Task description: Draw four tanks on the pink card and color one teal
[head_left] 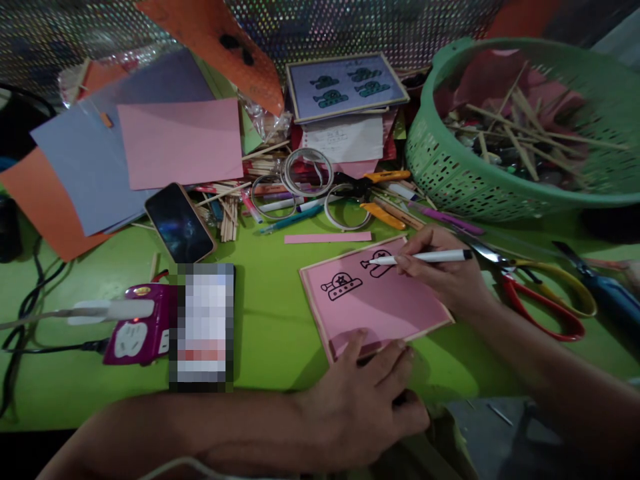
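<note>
A pink card edged with thin wooden sticks lies on the green table. On it are two black-outlined tank drawings; the left tank has a star, and the right one is partly covered by fingers. My right hand is closed around a white marker, its tip against the right drawing. My left hand rests at the card's near edge, fingers spread, with fingertips on the card and nothing held.
A green basket of sticks stands back right. Scissors lie right of the card. Tape rolls, pens and a framed blue card are behind. Two phones, one here, and a purple power strip lie left.
</note>
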Demonstrator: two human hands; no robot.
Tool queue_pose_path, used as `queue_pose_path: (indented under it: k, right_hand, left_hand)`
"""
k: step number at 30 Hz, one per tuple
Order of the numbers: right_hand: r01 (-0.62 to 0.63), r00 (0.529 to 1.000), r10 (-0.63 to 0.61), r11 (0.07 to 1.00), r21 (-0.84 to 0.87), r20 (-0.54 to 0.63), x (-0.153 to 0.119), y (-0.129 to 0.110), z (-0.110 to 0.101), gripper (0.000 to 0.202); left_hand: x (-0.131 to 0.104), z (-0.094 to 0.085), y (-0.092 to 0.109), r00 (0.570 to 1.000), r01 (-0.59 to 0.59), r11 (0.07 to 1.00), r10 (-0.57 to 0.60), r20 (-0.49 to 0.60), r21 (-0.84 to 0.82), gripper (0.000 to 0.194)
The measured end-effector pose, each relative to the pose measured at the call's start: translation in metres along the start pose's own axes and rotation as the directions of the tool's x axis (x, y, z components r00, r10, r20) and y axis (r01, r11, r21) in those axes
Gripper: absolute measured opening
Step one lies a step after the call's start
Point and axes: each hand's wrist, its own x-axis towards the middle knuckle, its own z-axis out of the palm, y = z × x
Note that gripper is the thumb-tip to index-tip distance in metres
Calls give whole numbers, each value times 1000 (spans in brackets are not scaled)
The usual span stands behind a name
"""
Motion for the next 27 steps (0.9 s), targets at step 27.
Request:
queue_pose_path:
  k: [27]
  right_hand:
    - [63, 998, -64, 998, 5, 3, 2, 2, 1, 22]
  left_hand:
    - [1, -3, 0, 1000, -1, 1000, 1, 16, 2, 19]
